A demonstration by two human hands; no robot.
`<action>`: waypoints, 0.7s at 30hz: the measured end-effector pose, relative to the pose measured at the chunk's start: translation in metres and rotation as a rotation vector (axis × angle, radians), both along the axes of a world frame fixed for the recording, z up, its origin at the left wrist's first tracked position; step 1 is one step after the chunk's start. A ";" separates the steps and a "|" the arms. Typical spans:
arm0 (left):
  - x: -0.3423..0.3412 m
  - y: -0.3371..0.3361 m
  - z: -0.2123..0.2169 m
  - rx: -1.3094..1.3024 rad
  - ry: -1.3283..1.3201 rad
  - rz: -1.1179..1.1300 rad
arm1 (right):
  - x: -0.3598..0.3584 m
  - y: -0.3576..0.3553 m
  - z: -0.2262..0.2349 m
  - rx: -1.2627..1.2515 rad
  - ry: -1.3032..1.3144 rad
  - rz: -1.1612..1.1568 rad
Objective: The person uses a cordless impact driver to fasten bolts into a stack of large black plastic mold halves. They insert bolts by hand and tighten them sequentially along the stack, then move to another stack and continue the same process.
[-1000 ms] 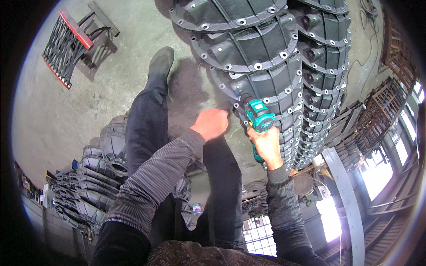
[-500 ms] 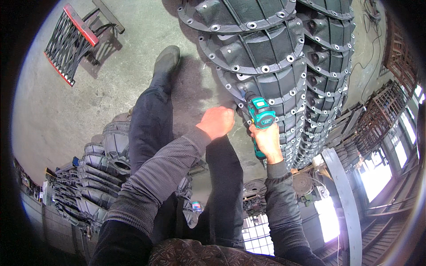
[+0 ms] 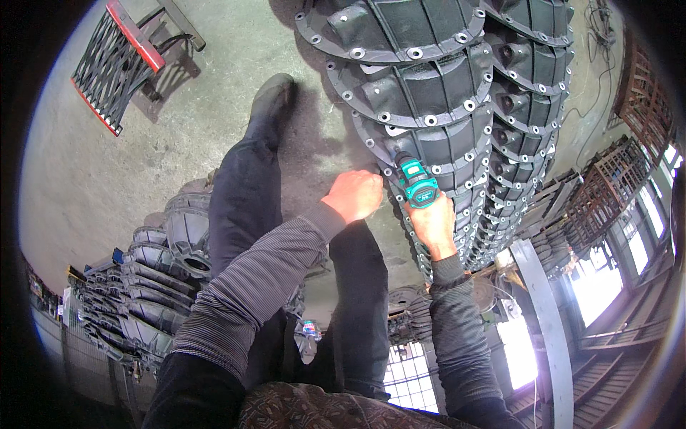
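My right hand [image 3: 433, 220] is wrapped round the grip of a teal and black cordless drill [image 3: 420, 187]. The drill's front end points away from me, against the side of one dark cast-metal housing [image 3: 436, 143] in a tall stack. Its tip meets the casting near a raised boss, though the exact contact is too small to make out. My left hand [image 3: 355, 195] is closed, its knuckles close to the flange edge of the stack. Whatever its fingers may hold is hidden. Bolt holes with bright rims run along each flange.
A second stack of dark housings [image 3: 525, 107] stands right beside the first. More castings [image 3: 153, 286] are piled at the left. A red-edged metal mesh step [image 3: 118, 68] stands on the concrete floor at far left. Rusty racks [image 3: 607, 179] and a cable [image 3: 597, 107] lie to the right.
The stacks sit slightly lower in view. The drill has tilted a little, its body now more end-on to me. My left hand has shifted slightly right and stays closed.
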State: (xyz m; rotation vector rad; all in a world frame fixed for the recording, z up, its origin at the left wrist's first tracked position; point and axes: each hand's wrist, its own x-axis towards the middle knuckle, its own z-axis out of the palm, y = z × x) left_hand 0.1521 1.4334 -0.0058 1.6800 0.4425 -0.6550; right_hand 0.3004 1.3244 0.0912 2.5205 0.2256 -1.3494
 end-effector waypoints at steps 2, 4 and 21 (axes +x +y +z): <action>0.004 0.005 0.000 -0.066 0.067 -0.045 | 0.000 0.002 0.001 0.015 -0.006 0.019; 0.005 0.009 0.001 -0.081 0.083 -0.059 | -0.001 0.003 0.002 0.012 -0.014 0.016; 0.008 0.016 0.007 -0.093 0.106 -0.069 | -0.004 0.012 0.004 -0.031 -0.036 0.024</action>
